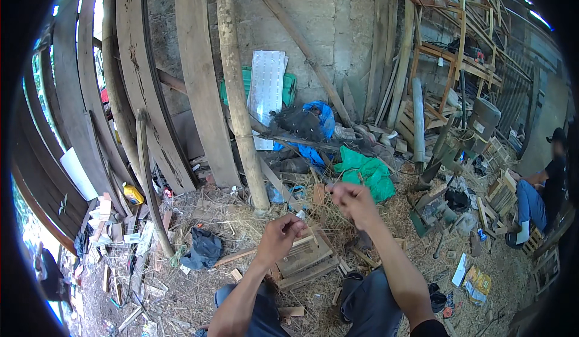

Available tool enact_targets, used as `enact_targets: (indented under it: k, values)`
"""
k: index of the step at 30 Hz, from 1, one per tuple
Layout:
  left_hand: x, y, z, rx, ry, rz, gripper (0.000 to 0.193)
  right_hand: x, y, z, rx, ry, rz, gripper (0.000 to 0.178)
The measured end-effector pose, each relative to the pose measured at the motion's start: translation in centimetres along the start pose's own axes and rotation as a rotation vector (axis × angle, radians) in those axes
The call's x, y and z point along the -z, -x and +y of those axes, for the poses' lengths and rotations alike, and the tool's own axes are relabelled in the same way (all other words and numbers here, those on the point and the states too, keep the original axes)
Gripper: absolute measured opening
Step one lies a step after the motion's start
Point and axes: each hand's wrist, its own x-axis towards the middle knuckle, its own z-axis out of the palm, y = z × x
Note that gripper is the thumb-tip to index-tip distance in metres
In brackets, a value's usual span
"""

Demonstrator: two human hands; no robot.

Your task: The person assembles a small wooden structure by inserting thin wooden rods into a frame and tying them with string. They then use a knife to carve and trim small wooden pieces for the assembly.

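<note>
My left hand (281, 238) is raised in front of me with its fingers curled into a pinch. A small whitish bit (301, 214) shows at its fingertips, too small to name. Higher and to the right, my right hand (354, 205) is also closed, its fingers bent toward the left hand and slightly blurred. Whatever it pinches cannot be made out. The two hands are apart. Beneath them, between my legs, a small slatted wooden box (306, 263) rests on the straw-littered ground.
Long planks (205, 77) and a round pole (234, 95) lean at the left. A green plastic sheet (366, 174) lies ahead, a black bag (203, 248) to the left. Wood scraps (104, 216) litter the ground. At far right a person (543, 186) sits.
</note>
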Motion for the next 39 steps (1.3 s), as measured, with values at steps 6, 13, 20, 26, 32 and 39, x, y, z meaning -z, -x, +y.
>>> enact_targets:
  k: [6,13,20,26,32,39]
  values:
    - [0.0,0.0,0.7,0.031,0.014,-0.045,0.011,-1.9,1.0,0.9,-0.107,0.099,-0.223,0.019]
    - [0.1,0.2,0.2,0.048,0.056,-0.066,0.012,0.2,0.5,0.1,-0.054,0.028,-0.001,0.020]
    - [0.0,0.4,0.9,0.051,0.091,-0.052,0.012,0.4,0.1,0.1,-0.058,-0.024,-0.013,0.018]
    - [0.2,0.4,0.1,0.041,0.100,-0.071,0.011,-1.0,0.5,1.3,-0.067,0.126,-0.100,0.022]
    - [0.2,0.4,-0.2,0.026,0.018,-0.086,0.011,-0.4,0.8,1.3,-0.096,0.002,-0.104,0.024]
    - [0.4,0.4,-1.0,0.054,0.079,-0.088,0.014,-0.5,0.6,1.1,-0.073,-0.031,-0.024,0.022]
